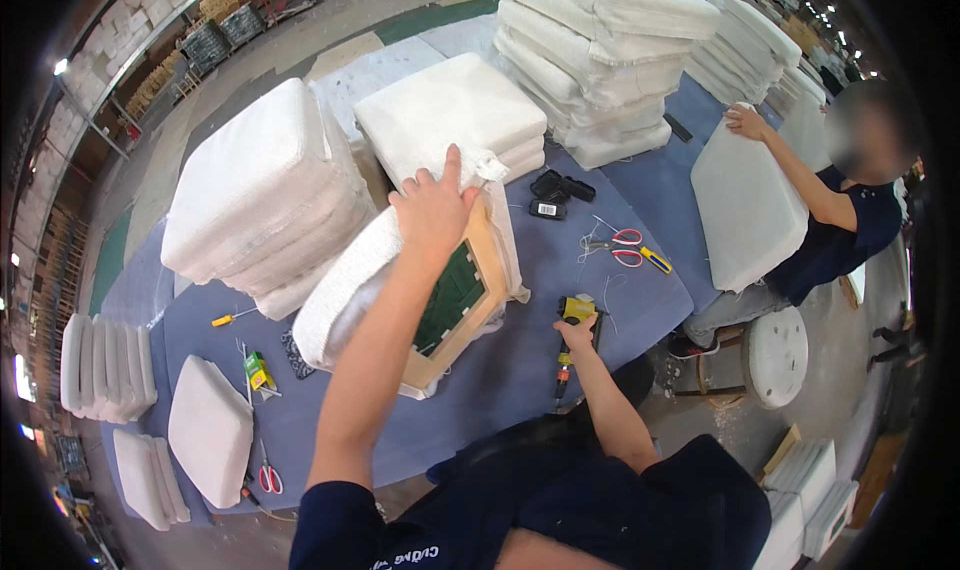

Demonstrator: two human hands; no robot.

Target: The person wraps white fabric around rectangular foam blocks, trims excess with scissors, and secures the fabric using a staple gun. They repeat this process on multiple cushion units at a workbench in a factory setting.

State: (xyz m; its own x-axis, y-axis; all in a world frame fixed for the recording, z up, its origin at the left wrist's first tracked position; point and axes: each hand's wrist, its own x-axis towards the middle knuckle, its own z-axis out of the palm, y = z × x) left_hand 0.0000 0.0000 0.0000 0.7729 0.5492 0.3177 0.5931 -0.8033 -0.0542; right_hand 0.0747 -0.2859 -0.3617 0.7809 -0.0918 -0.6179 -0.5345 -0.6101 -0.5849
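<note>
My left hand [437,208] grips the upper edge of a white upholstered seat cushion [345,295], its index finger stretched out along the fabric. The cushion is tilted up, so its pale wooden frame [487,255] and green underside [450,305] face me. Part of it is hidden behind my left forearm. My right hand [577,336] is closed around a yellow and black staple gun [580,308], low over the blue table [520,345], to the right of the cushion and apart from it.
Stacks of white cushions [265,185] [600,60] stand beyond. Red-handled scissors [628,248], a black battery-like block [548,209], a yellow screwdriver [225,320] and a green-yellow box [258,372] lie on the table. At right a co-worker [850,205] holds a cushion [745,205] near a round stool [778,358].
</note>
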